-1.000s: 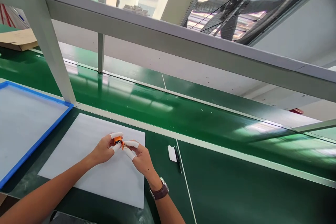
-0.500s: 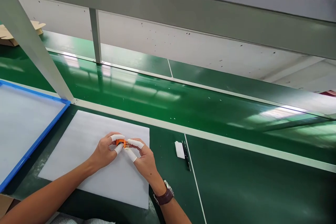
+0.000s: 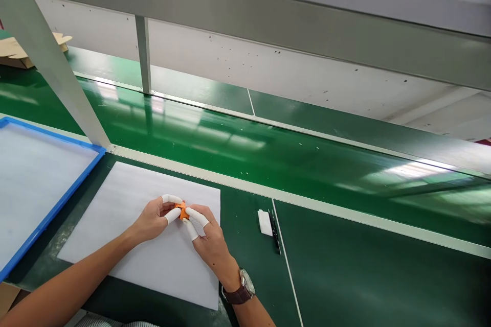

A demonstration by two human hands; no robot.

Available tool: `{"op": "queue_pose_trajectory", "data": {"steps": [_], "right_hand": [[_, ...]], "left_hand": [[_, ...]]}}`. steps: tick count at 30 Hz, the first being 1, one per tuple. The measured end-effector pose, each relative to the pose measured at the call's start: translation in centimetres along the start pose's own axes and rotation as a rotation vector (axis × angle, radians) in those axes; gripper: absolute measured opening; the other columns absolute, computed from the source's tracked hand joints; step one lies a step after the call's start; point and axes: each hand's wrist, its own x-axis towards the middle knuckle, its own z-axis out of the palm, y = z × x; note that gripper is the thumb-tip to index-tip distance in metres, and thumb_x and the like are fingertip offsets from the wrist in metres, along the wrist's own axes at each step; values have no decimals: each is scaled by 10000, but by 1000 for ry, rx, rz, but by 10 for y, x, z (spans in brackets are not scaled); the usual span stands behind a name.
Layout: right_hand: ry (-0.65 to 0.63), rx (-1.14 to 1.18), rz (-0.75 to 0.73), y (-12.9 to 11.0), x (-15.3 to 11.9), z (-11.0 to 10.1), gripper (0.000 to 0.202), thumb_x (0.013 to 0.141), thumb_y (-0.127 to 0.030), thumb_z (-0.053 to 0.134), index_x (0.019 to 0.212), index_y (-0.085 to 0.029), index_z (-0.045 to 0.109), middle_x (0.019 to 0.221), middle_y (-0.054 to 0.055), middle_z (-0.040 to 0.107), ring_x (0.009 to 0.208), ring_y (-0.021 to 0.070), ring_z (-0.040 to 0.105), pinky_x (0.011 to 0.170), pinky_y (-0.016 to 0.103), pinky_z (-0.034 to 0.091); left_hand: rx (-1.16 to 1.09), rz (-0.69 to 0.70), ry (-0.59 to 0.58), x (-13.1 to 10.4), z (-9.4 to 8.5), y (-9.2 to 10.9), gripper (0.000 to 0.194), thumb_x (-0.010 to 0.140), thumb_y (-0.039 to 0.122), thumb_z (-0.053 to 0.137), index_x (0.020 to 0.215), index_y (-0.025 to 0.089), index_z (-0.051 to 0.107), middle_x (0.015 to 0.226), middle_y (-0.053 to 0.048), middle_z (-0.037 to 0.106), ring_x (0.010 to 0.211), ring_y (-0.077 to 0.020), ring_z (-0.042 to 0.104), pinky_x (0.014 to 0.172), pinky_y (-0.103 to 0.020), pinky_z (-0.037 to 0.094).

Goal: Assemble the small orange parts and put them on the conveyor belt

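A small orange part [image 3: 182, 210] is held between both hands above a white foam sheet [image 3: 153, 260]. My left hand [image 3: 153, 217] pinches its left side between thumb and forefinger, which wear white finger cots. My right hand [image 3: 207, 230], also with white cots on thumb and forefinger, grips the right side. The fingertips cover much of the part, so its exact kind is hard to make out. A watch with a brown strap [image 3: 240, 294] is on my right wrist.
A blue-edged tray [image 3: 49, 214] with a white surface lies at the left. On the green bench [image 3: 364, 276], a small white piece [image 3: 265, 222] sits beside thin black pieces [image 3: 274, 232]. A grey post [image 3: 63, 61] rises at left; cardboard [image 3: 17, 56] lies behind it.
The orange part has turned between the fingers, and metal prongs seen on its right side earlier are now hidden. My right fingers have moved in closer around it. The view has shifted slightly.
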Motion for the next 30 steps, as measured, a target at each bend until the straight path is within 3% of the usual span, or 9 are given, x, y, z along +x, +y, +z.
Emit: {"op": "queue_pose_trajectory", "data": {"steps": [5, 10, 14, 17, 19, 22, 30], "right_hand": [[0, -71, -37, 6, 1, -3, 532, 947, -93, 571, 1392, -376, 500, 1199, 71, 629, 1085, 243, 628, 884, 461, 595], [-33, 1, -21, 7, -1, -1, 475, 952, -109, 568, 1350, -369, 555, 1196, 71, 622, 1119, 241, 610, 931, 462, 580], [-117, 249, 265, 5, 2, -5, 420, 942, -262, 634, 1351, -312, 553, 1283, 76, 601, 1127, 224, 625, 988, 445, 570], [-139, 488, 553, 1, 7, -9, 449, 913, -366, 681, 1336, -274, 563, 1234, 68, 666, 1075, 214, 668, 994, 436, 574], [-181, 587, 659, -3, 11, -12, 457, 886, -395, 715, 1306, -261, 595, 1217, 64, 697, 1106, 230, 672, 1040, 462, 543], [-213, 658, 690, -7, 16, -13, 478, 846, -410, 759, 1279, -257, 628, 1246, 57, 699, 1156, 256, 660, 1082, 497, 507], [-129, 612, 699, -3, 10, -6, 514, 826, -410, 775, 1283, -234, 620, 1227, 69, 712, 1149, 257, 669, 1055, 482, 526]], "left_hand": [[-1, 30, -119, -2, -3, 2, 385, 905, 338, 658, 1276, 237, 661, 1281, -56, 704, 1243, -269, 625, 1103, -452, 489], [33, 15, -85, -2, 1, -3, 373, 907, 350, 653, 1266, 255, 676, 1290, -40, 702, 1201, -267, 653, 1076, -440, 517], [27, 21, -43, -3, 2, -7, 354, 917, 338, 632, 1254, 243, 681, 1262, -52, 717, 1168, -265, 672, 1033, -428, 550], [51, 38, -44, -4, 2, -9, 344, 921, 328, 620, 1248, 240, 682, 1291, -45, 701, 1202, -256, 652, 1068, -428, 526], [64, 48, -58, -5, 3, -10, 351, 925, 315, 607, 1262, 242, 672, 1328, -41, 678, 1216, -248, 642, 1085, -427, 513], [86, 73, -84, -6, 3, -11, 351, 929, 288, 592, 1268, 245, 670, 1391, -36, 634, 1249, -246, 621, 1099, -418, 504], [131, 129, -87, -6, 6, -7, 328, 926, 260, 576, 1234, 239, 687, 1407, -42, 619, 1266, -257, 608, 1103, -437, 503]]}}
